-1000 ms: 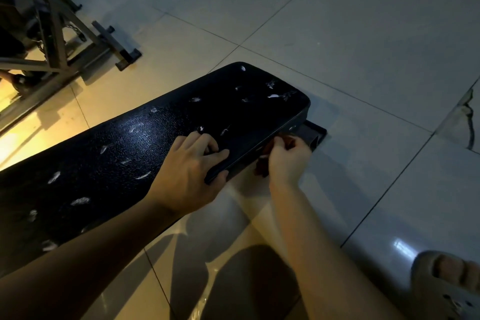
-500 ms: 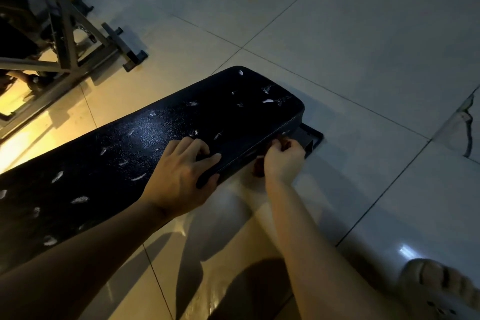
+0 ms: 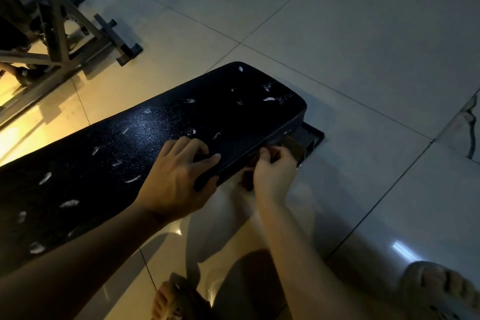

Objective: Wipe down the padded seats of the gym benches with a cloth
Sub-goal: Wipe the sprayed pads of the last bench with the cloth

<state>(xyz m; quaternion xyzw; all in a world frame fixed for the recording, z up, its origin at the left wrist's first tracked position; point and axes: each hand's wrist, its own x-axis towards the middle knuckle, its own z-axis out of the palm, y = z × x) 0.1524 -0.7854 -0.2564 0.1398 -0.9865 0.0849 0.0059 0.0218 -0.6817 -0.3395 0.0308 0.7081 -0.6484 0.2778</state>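
In the head view, a long black padded seat (image 3: 155,132) runs from the left edge to the middle of the frame, its rounded end pointing right. The vinyl is pebbled and faintly shiny, and pale scuffs (image 3: 68,203) are scattered along its top. Under the rounded end, a dark metal base foot (image 3: 310,138) of square tubing sits on the floor (image 3: 363,60), which is large, glossy, pale tiles with thin dark joints.

The left hand (image 3: 176,179) grips the near edge of the seat, with curled fingers on top and the thumb along the side wall. The right hand (image 3: 272,171) is just beside it, pressed to the same side wall near the end. It pinches a crumpled cloth (image 3: 246,181) that looks dark reddish, though the light there is too dim to be sure. The cloth touches the seat's side edge and hangs a little below it.

Compared with half a second ago, both hands keep their holds in nearly the same spots. The base foot shows more fully, and a left sandal (image 3: 171,301) has come into view at the bottom edge. A right sandal (image 3: 441,293), pale and moulded with holes, is in the lower right corner.

At upper left, well apart from the seat, stands a grey metal machine frame (image 3: 59,41) of angled bars. Warm yellow light falls on the tiles beside it.
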